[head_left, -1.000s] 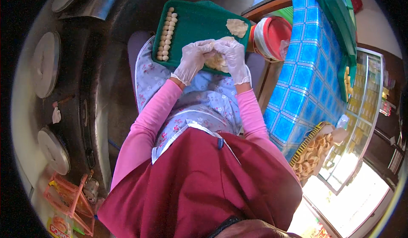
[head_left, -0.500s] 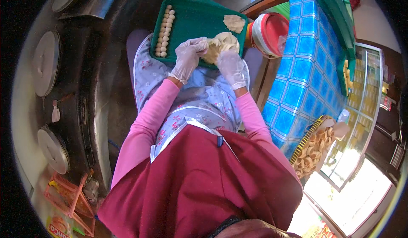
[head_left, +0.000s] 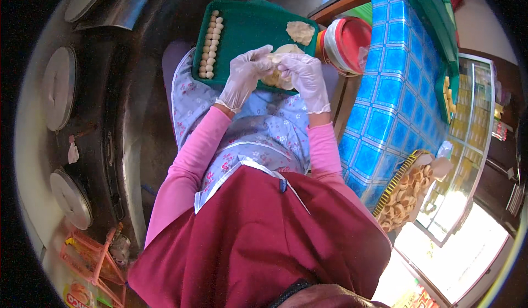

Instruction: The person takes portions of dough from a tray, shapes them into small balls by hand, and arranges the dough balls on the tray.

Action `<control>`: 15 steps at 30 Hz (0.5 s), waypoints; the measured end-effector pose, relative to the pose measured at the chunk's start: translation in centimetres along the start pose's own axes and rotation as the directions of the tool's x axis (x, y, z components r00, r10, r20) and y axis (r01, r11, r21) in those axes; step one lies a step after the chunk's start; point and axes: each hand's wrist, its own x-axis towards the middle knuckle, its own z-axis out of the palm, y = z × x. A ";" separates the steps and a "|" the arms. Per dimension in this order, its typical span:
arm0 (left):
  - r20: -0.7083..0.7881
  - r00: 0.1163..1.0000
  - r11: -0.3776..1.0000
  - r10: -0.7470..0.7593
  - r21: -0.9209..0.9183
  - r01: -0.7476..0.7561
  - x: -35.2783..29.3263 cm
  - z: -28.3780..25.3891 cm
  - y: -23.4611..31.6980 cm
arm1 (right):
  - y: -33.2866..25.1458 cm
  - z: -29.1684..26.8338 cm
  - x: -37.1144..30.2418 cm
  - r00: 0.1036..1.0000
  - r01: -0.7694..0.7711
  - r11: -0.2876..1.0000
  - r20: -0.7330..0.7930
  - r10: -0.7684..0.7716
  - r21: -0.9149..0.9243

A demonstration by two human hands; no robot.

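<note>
On my lap rests a green tray (head_left: pixel 247 27). Two rows of small pale dough balls (head_left: pixel 210 44) line its left side. A large lump of dough (head_left: pixel 287 49) lies at the tray's near right, partly hidden behind my hands. Farther back on the right is a flat piece of dough (head_left: pixel 300 32). My left hand (head_left: pixel 246 71), in a thin white glove, pinches a small bit of dough (head_left: pixel 274 59) in front of the lump. From the right, my gloved right hand (head_left: pixel 306 77) closes its fingertips on the same bit.
Right of the tray stands a white tub with a red lid (head_left: pixel 352 41), beside a table under a blue checked cloth (head_left: pixel 385 96). A basket of curled snack pieces (head_left: pixel 404 195) sits nearer on that table. A dark stove with round burner covers (head_left: pixel 60 88) runs along the left.
My right hand has come away from the large dough lump and moved to meet the left hand's fingertips. More of the lump is covered by my hands now.
</note>
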 end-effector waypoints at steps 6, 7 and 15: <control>0.139 0.988 0.998 -0.063 0.018 0.061 0.5 -0.7 0.5 | 2.3 -0.3 1.6 0.997 0.059 0.950 -0.019 -0.068 -0.307; 0.143 0.988 0.998 -0.064 0.017 0.062 0.5 -0.6 0.7 | 2.8 -0.3 2.0 0.993 0.101 0.954 -0.031 -0.114 -0.281; 0.014 0.999 0.967 0.041 0.252 -0.043 -0.4 -0.3 1.4 | 2.5 1.0 1.5 0.995 -0.084 0.987 -0.063 0.076 -0.138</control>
